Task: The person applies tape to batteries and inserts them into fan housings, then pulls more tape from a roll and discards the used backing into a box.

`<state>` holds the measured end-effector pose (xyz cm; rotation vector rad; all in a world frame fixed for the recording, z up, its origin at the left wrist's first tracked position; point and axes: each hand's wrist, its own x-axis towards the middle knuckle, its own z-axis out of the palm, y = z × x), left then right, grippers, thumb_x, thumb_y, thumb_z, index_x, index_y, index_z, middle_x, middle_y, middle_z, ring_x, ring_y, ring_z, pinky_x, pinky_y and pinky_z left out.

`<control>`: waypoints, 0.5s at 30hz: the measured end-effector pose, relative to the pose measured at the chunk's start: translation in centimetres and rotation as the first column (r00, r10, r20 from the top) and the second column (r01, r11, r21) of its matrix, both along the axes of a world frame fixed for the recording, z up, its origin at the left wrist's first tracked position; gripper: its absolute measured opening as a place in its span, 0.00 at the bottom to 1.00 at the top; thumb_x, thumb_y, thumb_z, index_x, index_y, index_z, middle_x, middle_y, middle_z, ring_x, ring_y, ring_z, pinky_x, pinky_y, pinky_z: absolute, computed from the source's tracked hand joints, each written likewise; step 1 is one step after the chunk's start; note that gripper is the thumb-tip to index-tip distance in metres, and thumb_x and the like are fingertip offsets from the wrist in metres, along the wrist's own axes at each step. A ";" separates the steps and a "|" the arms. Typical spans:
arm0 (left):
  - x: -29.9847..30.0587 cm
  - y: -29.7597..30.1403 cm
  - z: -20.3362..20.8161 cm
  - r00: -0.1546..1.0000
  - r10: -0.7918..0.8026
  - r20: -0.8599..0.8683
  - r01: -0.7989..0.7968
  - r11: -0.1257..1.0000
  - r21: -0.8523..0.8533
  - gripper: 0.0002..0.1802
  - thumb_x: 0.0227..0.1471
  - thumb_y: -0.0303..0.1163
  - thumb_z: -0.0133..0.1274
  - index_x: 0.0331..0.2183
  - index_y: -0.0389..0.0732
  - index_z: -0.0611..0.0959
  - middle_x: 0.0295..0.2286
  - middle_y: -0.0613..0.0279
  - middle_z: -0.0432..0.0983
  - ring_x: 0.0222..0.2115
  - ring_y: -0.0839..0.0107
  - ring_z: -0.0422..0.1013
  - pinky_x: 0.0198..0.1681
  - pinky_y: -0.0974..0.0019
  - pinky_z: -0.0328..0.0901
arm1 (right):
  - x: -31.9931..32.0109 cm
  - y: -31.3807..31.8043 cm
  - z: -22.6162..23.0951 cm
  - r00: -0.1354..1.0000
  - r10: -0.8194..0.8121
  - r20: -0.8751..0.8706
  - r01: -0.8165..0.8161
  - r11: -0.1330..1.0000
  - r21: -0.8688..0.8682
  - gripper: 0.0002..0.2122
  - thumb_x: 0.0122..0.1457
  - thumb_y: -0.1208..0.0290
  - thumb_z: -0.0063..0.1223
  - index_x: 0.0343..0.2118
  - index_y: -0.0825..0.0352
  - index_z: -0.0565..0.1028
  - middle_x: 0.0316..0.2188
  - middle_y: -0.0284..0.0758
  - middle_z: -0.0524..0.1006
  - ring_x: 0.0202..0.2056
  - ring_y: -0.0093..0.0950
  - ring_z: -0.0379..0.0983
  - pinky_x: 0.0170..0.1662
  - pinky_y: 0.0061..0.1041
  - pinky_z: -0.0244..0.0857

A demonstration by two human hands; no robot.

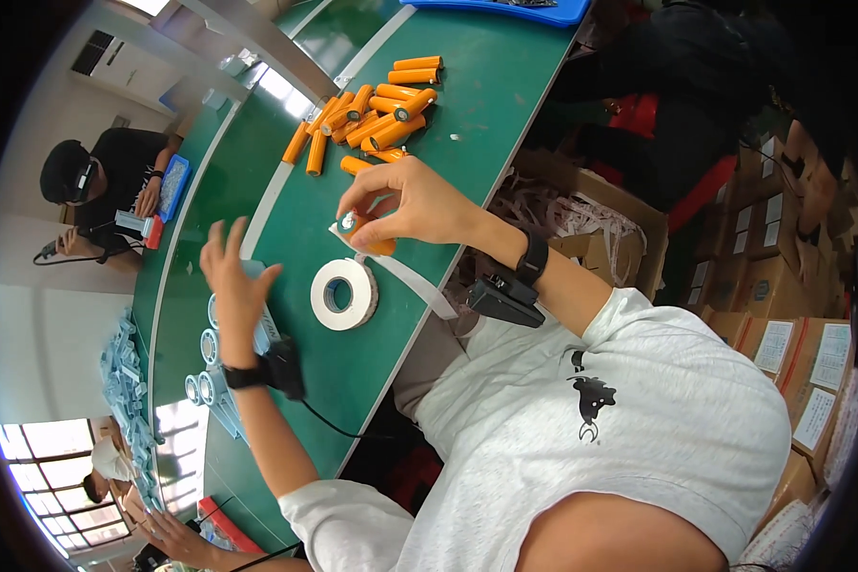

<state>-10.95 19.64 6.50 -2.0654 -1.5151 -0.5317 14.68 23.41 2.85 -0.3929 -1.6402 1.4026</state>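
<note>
My right hand (405,205) pinches an orange cylindrical battery (383,247) between thumb and fingers, its whitish end facing up and left. A narrow white strip (415,282) runs from under that hand toward the table's near edge. Just below the battery, a roll of white tape or labels (360,309) lies flat on the green table (296,224). My left hand (234,281) is raised with its fingers spread and nothing in them. It hovers over several light-blue parts with round ends (209,386), hiding some of them.
A loose pile of orange batteries (367,119) lies beyond my right hand. At the far end sits a blue tray (534,10). Across the table a person (105,195) works beside another blue tray (172,188). Cartons (767,238) and a box of paper strips (591,224) stand at right.
</note>
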 end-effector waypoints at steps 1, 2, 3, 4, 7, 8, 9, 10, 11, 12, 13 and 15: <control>-3.4 0.3 -1.0 0.975 0.181 -0.128 -0.179 0.983 0.028 0.20 0.27 0.26 0.64 0.31 0.36 0.80 0.34 0.52 0.73 0.32 0.59 0.70 0.38 0.64 0.65 | -0.3 -0.6 0.6 1.000 -0.006 -0.027 0.006 1.000 0.014 0.12 0.42 0.79 0.59 0.32 0.71 0.75 0.30 0.33 0.74 0.34 0.21 0.72 0.41 0.23 0.69; -4.9 0.3 -0.4 0.974 0.192 -0.124 -0.190 0.981 0.027 0.20 0.27 0.26 0.64 0.31 0.36 0.80 0.34 0.52 0.73 0.32 0.59 0.70 0.38 0.64 0.65 | -0.4 -1.1 1.2 0.999 -0.015 -0.052 0.017 0.999 0.028 0.12 0.42 0.79 0.59 0.32 0.71 0.74 0.29 0.33 0.74 0.33 0.21 0.72 0.40 0.23 0.69; -6.3 0.1 0.1 0.987 0.158 -0.016 -0.158 0.973 -0.170 0.21 0.27 0.26 0.63 0.32 0.37 0.80 0.34 0.52 0.73 0.31 0.60 0.70 0.37 0.64 0.65 | -0.3 -1.6 1.8 0.997 -0.020 -0.076 0.023 0.999 0.042 0.12 0.42 0.79 0.59 0.32 0.71 0.74 0.28 0.33 0.74 0.32 0.21 0.72 0.40 0.22 0.69; -7.6 0.0 0.4 0.984 0.145 0.101 -0.101 0.930 -0.353 0.22 0.28 0.26 0.63 0.33 0.37 0.80 0.34 0.52 0.73 0.31 0.60 0.70 0.37 0.64 0.65 | -0.2 -2.0 2.6 0.997 -0.004 -0.072 0.007 0.999 0.044 0.12 0.42 0.79 0.59 0.32 0.71 0.74 0.28 0.33 0.74 0.32 0.21 0.72 0.40 0.22 0.69; -3.7 -3.3 3.3 0.930 0.237 0.282 -0.070 0.865 -0.496 0.20 0.31 0.27 0.62 0.33 0.35 0.79 0.30 0.52 0.72 0.28 0.59 0.69 0.33 0.64 0.64 | 1.4 -2.8 4.2 1.000 0.014 -0.024 -0.014 1.000 -0.009 0.12 0.42 0.82 0.59 0.33 0.71 0.74 0.30 0.32 0.72 0.35 0.21 0.70 0.38 0.18 0.68; -1.8 -5.2 4.4 0.941 0.225 0.254 -0.085 0.881 -0.465 0.19 0.32 0.29 0.61 0.33 0.34 0.79 0.29 0.52 0.72 0.27 0.59 0.69 0.31 0.64 0.63 | 1.9 -2.7 3.5 1.000 0.005 -0.013 -0.005 1.000 -0.025 0.12 0.42 0.82 0.59 0.33 0.71 0.74 0.30 0.32 0.72 0.35 0.21 0.70 0.38 0.18 0.68; -0.4 -8.0 5.0 0.945 0.237 0.225 -0.123 0.895 -0.428 0.18 0.34 0.31 0.60 0.32 0.33 0.79 0.27 0.52 0.71 0.26 0.59 0.69 0.29 0.63 0.63 | 2.0 -2.7 2.8 0.998 0.050 -0.035 -0.050 0.999 0.003 0.12 0.42 0.83 0.59 0.32 0.71 0.74 0.30 0.31 0.72 0.34 0.21 0.70 0.37 0.18 0.68; 1.4 -10.4 4.8 0.938 0.254 0.237 -0.129 0.889 -0.440 0.18 0.34 0.31 0.60 0.32 0.33 0.79 0.27 0.52 0.71 0.26 0.59 0.69 0.29 0.63 0.63 | 2.1 -2.6 2.4 0.994 0.094 -0.048 -0.092 0.995 0.032 0.12 0.41 0.83 0.59 0.32 0.71 0.74 0.30 0.31 0.73 0.34 0.21 0.70 0.37 0.18 0.68; 3.3 -12.5 4.4 0.892 0.405 0.198 -0.278 0.840 -0.466 0.17 0.36 0.31 0.59 0.32 0.33 0.79 0.27 0.51 0.71 0.26 0.58 0.68 0.29 0.63 0.63 | 2.0 -2.6 1.9 0.989 0.138 -0.061 -0.135 0.989 0.060 0.11 0.41 0.84 0.59 0.31 0.71 0.74 0.29 0.31 0.73 0.34 0.21 0.70 0.36 0.19 0.68; 4.2 -13.9 4.2 0.822 0.549 0.149 -0.424 0.766 -0.484 0.15 0.38 0.32 0.58 0.31 0.33 0.79 0.27 0.50 0.71 0.26 0.57 0.68 0.29 0.62 0.63 | 1.6 -3.0 1.8 0.986 0.158 -0.051 -0.156 0.987 0.050 0.11 0.41 0.84 0.59 0.31 0.71 0.74 0.29 0.31 0.73 0.34 0.21 0.70 0.36 0.19 0.68; 4.1 -14.3 3.3 0.808 0.569 0.155 -0.437 0.754 -0.491 0.15 0.38 0.32 0.58 0.31 0.33 0.79 0.27 0.50 0.71 0.26 0.57 0.68 0.29 0.62 0.63 | 0.8 -3.6 1.9 0.974 0.220 -0.046 -0.221 0.975 -0.006 0.11 0.41 0.84 0.59 0.30 0.71 0.73 0.29 0.31 0.73 0.33 0.21 0.70 0.36 0.19 0.68; 3.6 -14.0 0.4 0.660 0.751 0.007 -0.617 0.547 -0.566 0.13 0.41 0.32 0.56 0.30 0.35 0.79 0.29 0.50 0.71 0.28 0.56 0.68 0.30 0.61 0.63 | -1.0 -4.9 2.3 0.939 0.340 -0.048 -0.343 0.932 -0.115 0.10 0.40 0.85 0.58 0.28 0.71 0.73 0.29 0.32 0.73 0.33 0.21 0.70 0.35 0.19 0.69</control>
